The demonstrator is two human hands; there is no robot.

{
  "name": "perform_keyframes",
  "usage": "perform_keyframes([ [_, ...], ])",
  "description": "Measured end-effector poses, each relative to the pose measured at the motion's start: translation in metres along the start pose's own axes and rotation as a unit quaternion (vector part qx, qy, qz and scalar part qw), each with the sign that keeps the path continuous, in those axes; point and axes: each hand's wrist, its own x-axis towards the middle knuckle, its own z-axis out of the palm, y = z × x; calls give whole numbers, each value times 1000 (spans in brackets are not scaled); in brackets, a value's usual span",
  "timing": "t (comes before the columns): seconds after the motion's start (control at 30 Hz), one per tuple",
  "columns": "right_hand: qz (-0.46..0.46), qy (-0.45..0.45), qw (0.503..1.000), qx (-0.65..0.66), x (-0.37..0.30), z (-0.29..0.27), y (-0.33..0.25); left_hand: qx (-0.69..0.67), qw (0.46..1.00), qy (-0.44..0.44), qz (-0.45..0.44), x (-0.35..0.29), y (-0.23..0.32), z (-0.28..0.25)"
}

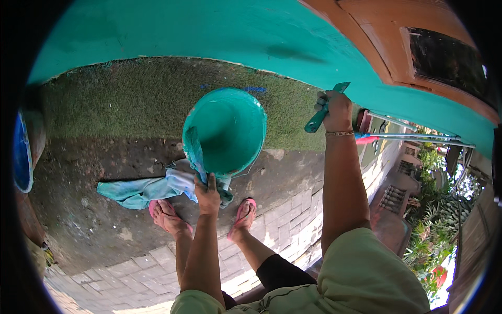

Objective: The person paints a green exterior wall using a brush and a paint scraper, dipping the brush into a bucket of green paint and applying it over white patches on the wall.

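Note:
My right hand (pixel 337 110) is raised near the green wall, its fingers wrapped round a scraper (pixel 316 121) with a green handle and a flat, dark-green blade. Below and to the left, a green bucket (pixel 235 125) stands with its paint-smeared inside facing up. At its near-left rim, my left hand (pixel 207 196) is closed on a paint-stained rag (pixel 194 152). Part of the rag hangs over the rim into the bucket. The rest, or another cloth (pixel 137 191), spreads leftward over the ground by my foot; I cannot tell whether they are one piece.
A green painted wall (pixel 183 31) runs along the far side, with a brown wooden window frame (pixel 397 52) at upper right. Long poles (pixel 418 138) lean beyond my right arm. Grass-like matting (pixel 104 104) meets stained ground and paving. A blue container (pixel 22 152) stands far left.

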Motion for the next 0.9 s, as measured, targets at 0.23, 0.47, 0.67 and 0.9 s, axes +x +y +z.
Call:
perform_keyframes([
  [0.23, -45, -1, 999, -6, 27, 48, -34, 8, 1000, 17, 19, 0, -3, 7],
  [0.47, -199, -45, 965, -166, -19, 33, -13, 34, 999, 38, -5, -4, 15, 10],
  [0.67, -172, -34, 976, -129, -1, 47, -30, 29, 999, 25, 10, -4, 8, 13],
  [0.9, -193, -140, 957, -164, -64, 94, -2, 34, 999, 25, 25, 1, -2, 7],
])
